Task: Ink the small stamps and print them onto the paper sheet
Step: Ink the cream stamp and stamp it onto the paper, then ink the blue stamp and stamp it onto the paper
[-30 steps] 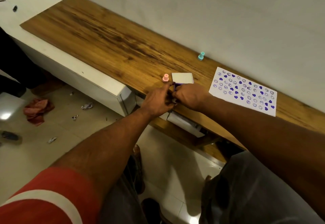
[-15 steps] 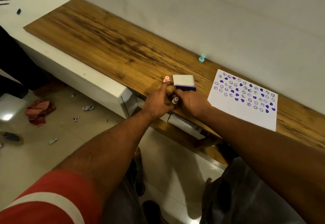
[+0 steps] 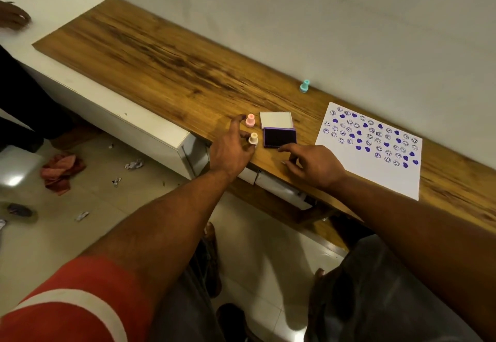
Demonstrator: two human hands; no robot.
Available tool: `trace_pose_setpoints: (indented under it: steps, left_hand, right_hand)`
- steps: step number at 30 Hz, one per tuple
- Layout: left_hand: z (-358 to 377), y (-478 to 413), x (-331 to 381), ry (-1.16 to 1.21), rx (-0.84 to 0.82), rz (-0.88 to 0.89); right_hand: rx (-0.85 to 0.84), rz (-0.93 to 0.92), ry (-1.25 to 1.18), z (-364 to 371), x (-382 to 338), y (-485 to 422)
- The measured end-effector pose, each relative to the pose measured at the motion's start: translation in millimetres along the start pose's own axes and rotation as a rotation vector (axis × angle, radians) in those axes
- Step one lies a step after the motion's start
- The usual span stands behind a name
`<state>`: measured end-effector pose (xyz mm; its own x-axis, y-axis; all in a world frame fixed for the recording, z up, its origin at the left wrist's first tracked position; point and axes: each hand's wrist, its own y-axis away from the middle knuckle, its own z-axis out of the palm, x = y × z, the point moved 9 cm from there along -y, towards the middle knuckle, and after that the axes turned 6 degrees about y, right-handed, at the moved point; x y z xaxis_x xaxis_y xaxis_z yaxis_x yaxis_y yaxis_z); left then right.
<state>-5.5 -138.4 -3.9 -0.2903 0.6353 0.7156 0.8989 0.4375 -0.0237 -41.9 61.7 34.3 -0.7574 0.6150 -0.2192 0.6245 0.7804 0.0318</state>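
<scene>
**Inspector:** State of the hands?

**Assessor:** The left hand (image 3: 230,154) is open with the fingers spread and grips nothing. The right hand (image 3: 315,164) is also open and holds nothing. Its fingers are loose and the forefinger is stretched forward.

**Inspector:** Where are the stamps?

**Assessor:** There are three, all upright on the bench (image 3: 161,60). The cream stamp (image 3: 253,138) stands at the left fingertips, on their right side. I cannot tell whether a finger touches it. The pink stamp (image 3: 250,120) stands just beyond it, by the tip of the left forefinger. The teal stamp (image 3: 304,86) is well beyond both hands, near the wall.

**Inspector:** Pad and sheet?

**Assessor:** The pad (image 3: 280,137) lies open with its dark face up and its lid (image 3: 276,120) folded back on the far side. It sits just ahead of the right forefinger and just right of the cream stamp. The sheet (image 3: 375,175) lies flat to the right of the right hand. Its far half is filled with purple faces and hearts, and its near half is bare.

**Inspector:** Which relation governs the coming move?

**Assessor:** In my judgement it is the cream stamp against the left hand. That hand is much the nearer. The stamp's long axis is vertical with the handle up, so a pinch from above would suit it. From there the pad is a short carry to the right. The sheet lies past the right hand, so printing would need a reach across or a pass to the right hand. The pink stamp stands close enough to be knocked.
</scene>
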Motion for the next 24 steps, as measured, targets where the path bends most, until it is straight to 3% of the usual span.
trace_pose_setpoints:
  steps: [10, 13, 20, 24]
  left_hand:
    - [-5, -2, 2, -0.004, 0.044, -0.012]
    - [-17, -5, 6, 0.022, 0.132, 0.018]
    - [-40, -28, 33, 0.208, 0.271, 0.089]
    - [-35, -39, 44, 0.218, 0.277, 0.145]
  right_hand:
    - [0.111, -0.017, -0.001, -14, 17, -7]
    - [0.109, -0.019, 0.070, -25, 33, -23]
    - [0.264, 0.347, 0.160, -75, 119, -92]
    - [0.110, 0.471, 0.195, -68, 144, -136]
